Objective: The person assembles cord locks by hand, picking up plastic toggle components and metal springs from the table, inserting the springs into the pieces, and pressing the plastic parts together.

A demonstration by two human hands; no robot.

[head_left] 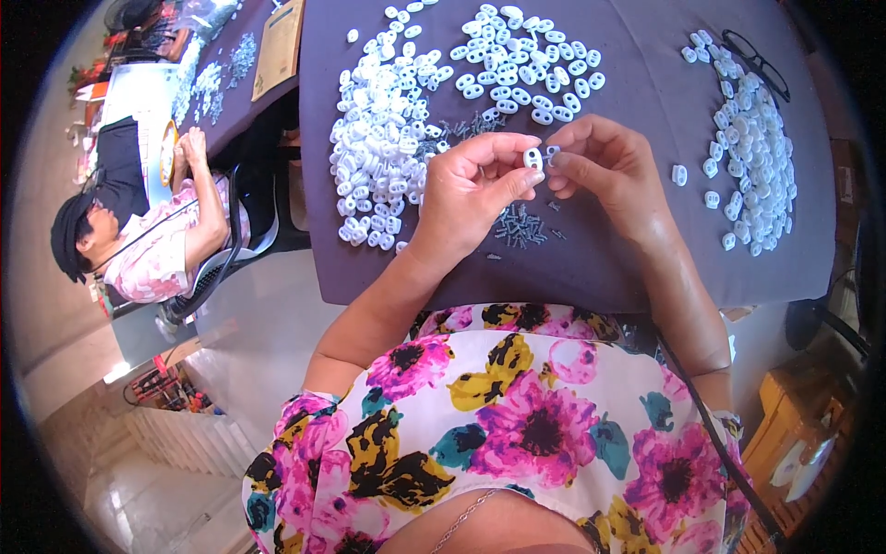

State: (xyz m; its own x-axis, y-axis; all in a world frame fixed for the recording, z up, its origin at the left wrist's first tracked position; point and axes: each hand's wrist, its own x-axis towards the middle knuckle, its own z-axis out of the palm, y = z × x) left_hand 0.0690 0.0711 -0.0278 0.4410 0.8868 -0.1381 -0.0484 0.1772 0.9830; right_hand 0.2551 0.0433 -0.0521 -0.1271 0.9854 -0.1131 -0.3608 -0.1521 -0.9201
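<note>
Over the near middle of the table, my left hand [466, 189] pinches a white oval plastic piece with two holes [532, 160] between thumb and fingertips. Close beside it, my right hand [614, 171] is closed on a small pale part [552, 152], too small to name. Below my fingers lies a heap of tiny grey metal-looking parts [521, 229]; more of these grey bits [475, 125] lie beyond my left hand. A dense pile of white two-hole pieces [378, 138] spreads to the left, and a looser group [526, 69] sits farther back.
Another long pile of white pieces [761, 162] runs along the right side, with black-framed glasses [757, 65] beyond it. A dark tablecloth [637, 65] covers the table. At the left, a co-worker in a cap [175, 226] sits by another table bearing a brown board [279, 46].
</note>
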